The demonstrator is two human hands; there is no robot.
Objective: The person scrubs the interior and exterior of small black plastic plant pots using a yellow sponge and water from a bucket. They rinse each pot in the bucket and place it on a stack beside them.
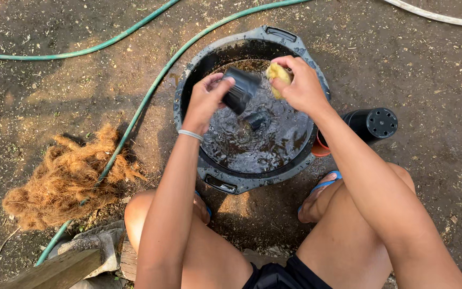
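My left hand (205, 101) grips a small black plastic plant pot (240, 89), tilted above a black round tub (188, 85) full of dark, rippling water. My right hand (300, 85) pinches a yellow sponge (277, 75) just to the right of the pot, close to its rim. Another small dark pot (256, 120) lies partly under the water below my hands. Both hands hover over the far half of the tub. I sit behind the tub with my knees on either side of it.
A stack of black pots (372, 124) lies on its side right of the tub, over something orange (320, 150). A green hose (135, 115) curves across the dirt on the left, over a clump of brown coconut fibre (62, 179). Wood and stone pieces (78, 257) sit at lower left.
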